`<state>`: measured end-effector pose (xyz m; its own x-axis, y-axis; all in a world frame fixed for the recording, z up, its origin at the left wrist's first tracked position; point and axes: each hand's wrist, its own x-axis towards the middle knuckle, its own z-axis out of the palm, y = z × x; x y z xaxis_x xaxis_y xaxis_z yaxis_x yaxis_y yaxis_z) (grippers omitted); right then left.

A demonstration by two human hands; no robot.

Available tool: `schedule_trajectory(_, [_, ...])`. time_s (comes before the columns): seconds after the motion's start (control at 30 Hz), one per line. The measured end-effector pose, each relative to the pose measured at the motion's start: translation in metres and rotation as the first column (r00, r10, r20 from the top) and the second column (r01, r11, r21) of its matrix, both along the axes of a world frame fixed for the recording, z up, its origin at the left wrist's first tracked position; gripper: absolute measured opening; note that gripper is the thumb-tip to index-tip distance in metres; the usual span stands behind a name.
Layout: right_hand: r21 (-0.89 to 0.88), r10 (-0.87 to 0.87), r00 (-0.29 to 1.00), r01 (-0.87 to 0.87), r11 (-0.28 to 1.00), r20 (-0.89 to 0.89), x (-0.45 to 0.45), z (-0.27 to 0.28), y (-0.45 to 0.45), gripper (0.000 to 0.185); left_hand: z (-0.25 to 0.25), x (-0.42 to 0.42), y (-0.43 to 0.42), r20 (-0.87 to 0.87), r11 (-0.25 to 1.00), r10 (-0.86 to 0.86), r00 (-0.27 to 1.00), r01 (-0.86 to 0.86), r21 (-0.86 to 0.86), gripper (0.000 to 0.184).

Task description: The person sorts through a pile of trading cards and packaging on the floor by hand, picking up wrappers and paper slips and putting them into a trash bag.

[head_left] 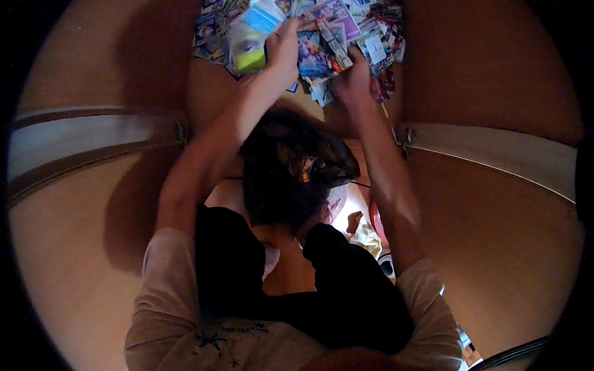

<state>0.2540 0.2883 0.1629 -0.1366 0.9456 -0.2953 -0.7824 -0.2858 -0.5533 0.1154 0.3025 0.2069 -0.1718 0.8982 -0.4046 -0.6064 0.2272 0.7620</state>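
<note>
A heap of trading cards (387, 46) covers the far end of the surface, at the top of the view. My left hand (284, 52) is closed at the left side of a loose bunch of cards (312, 55). Just left of that hand lies a clear plastic bag (247, 40) with blue and yellow-green on it. Gripping the bunch from the right is my right hand (354, 75), partly dark and blurred, its fingers closed at the cards' edge. A black bag (281, 167) with a few cards showing inside hangs or rests between my forearms, above my knees.
Wooden panels with pale rails (495, 142) stand on both sides. Below, beyond my legs, there is a brightly lit patch with a yellowish cloth (365, 238). Dark cables (516, 352) run at the lower right.
</note>
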Motion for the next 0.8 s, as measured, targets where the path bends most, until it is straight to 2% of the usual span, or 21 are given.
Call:
schedule_trajectory(0.07, [-0.042, -0.054, 0.998, 0.053, 0.998, -0.017, -0.019, -0.002, 0.016, 0.020, -0.003, -0.018, 0.016, -0.093, 0.994, 0.063, 0.994, -0.054, 0.094, 0.028])
schedule_trajectory(0.1, [-0.036, -0.011, 1.000, 0.011, 0.999, 0.005, -0.027, -0.005, 0.020, 0.020, -0.016, -0.033, 0.023, -0.124, 0.982, -0.011, 0.992, 0.034, 0.185, 0.041])
schedule_trajectory(0.17, [-0.060, 0.116, 0.990, -0.112, 0.992, 0.076, -0.034, -0.024, 0.030, 0.022, -0.024, -0.047, 0.018, -0.165, 0.985, 0.028, 0.986, 0.000, 0.171, 0.045])
schedule_trajectory(0.2, [-0.058, 0.116, 0.990, -0.111, 0.992, 0.077, -0.038, -0.039, 0.033, 0.022, -0.027, -0.050, 0.015, -0.206, 0.987, 0.066, 0.976, -0.034, 0.157, 0.049])
schedule_trajectory(0.23, [-0.103, 0.166, 0.986, -0.165, 0.981, 0.000, -0.044, -0.048, 0.035, 0.025, -0.031, -0.051, 0.009, -0.231, 0.987, 0.161, 0.960, -0.150, 0.066, 0.052])
schedule_trajectory(0.27, [-0.144, 0.211, 0.974, -0.221, 0.965, -0.078, -0.047, -0.058, 0.038, 0.027, -0.034, -0.051, 0.006, -0.230, 0.986, 0.161, 0.960, -0.150, 0.068, 0.052])
schedule_trajectory(0.3, [-0.216, 0.233, 0.972, -0.233, 0.948, -0.026, -0.048, -0.059, 0.038, 0.032, -0.039, -0.051, 0.003, -0.249, 0.985, 0.156, 0.956, -0.132, 0.112, 0.051])
schedule_trajectory(0.33, [-0.218, 0.233, 0.972, -0.233, 0.948, -0.026, -0.047, -0.060, 0.039, 0.032, -0.044, -0.051, 0.001, -0.267, 0.981, 0.152, 0.952, -0.113, 0.155, 0.050])
schedule_trajectory(0.37, [-0.174, 0.293, 0.955, -0.295, 0.939, -0.042, -0.045, -0.061, 0.039, 0.033, -0.049, -0.053, 0.002, -0.288, 0.982, 0.058, 0.956, -0.003, 0.189, 0.051])
schedule_trajectory(0.4, [-0.130, 0.351, 0.935, -0.355, 0.926, -0.056, -0.043, -0.062, 0.041, 0.034, -0.057, -0.054, 0.006, -0.288, 0.982, 0.059, 0.956, -0.004, 0.187, 0.051])
schedule_trajectory(0.47, [-0.168, 0.329, 0.944, -0.328, 0.930, -0.026, -0.039, -0.068, 0.048, 0.033, -0.076, -0.054, 0.018, -0.350, 0.997, 0.071, 0.934, -0.054, 0.057, 0.050])
schedule_trajectory(0.53, [-0.146, 0.422, 0.906, -0.413, 0.899, 0.034, -0.038, -0.063, 0.053, 0.031, -0.081, -0.050, 0.024, -0.336, 0.992, 0.111, 0.935, -0.082, 0.098, 0.053])
schedule_trajectory(0.57, [-0.214, 0.376, 0.915, -0.342, 0.915, 0.146, -0.038, -0.062, 0.052, 0.032, -0.084, -0.049, 0.026, -0.378, 0.988, 0.130, 0.917, -0.089, 0.124, 0.048])
schedule_trajectory(0.6, [-0.216, 0.377, 0.915, -0.343, 0.914, 0.146, -0.035, -0.068, 0.058, 0.032, -0.086, -0.049, 0.028, -0.419, 0.984, 0.151, 0.895, -0.095, 0.151, 0.043])
schedule_trajectory(0.63, [-0.189, 0.367, 0.829, -0.315, 0.930, 0.422, -0.033, -0.075, 0.068, 0.036, -0.084, -0.052, 0.032, -0.395, 0.990, 0.108, 0.912, -0.060, 0.131, 0.043])
schedule_trajectory(0.67, [-0.155, 0.322, 0.675, -0.297, 0.942, 0.664, -0.029, -0.083, 0.074, 0.042, -0.085, -0.051, 0.031, -0.395, 0.990, 0.108, 0.912, -0.061, 0.128, 0.043])
schedule_trajectory(0.7, [-0.154, 0.321, 0.675, -0.296, 0.943, 0.664, -0.023, -0.077, 0.073, 0.042, -0.072, -0.049, 0.027, -0.432, 0.970, 0.154, 0.889, -0.052, 0.238, 0.043])
schedule_trajectory(0.73, [-0.194, 0.326, 0.432, -0.322, 0.927, 0.841, -0.017, -0.062, 0.072, 0.048, -0.069, -0.048, 0.025, -0.461, 0.938, 0.204, 0.864, -0.038, 0.344, 0.044])
schedule_trajectory(0.77, [-0.240, 0.303, 0.150, -0.334, 0.912, 0.941, -0.012, -0.048, 0.068, 0.054, -0.071, -0.051, 0.027, -0.494, 0.927, 0.219, 0.841, -0.020, 0.375, 0.046])
schedule_trajectory(0.8, [-0.239, 0.302, 0.151, -0.333, 0.912, 0.941, -0.008, -0.032, 0.059, 0.054, -0.068, -0.052, 0.023, -0.494, 0.926, 0.218, 0.842, -0.019, 0.376, 0.046])
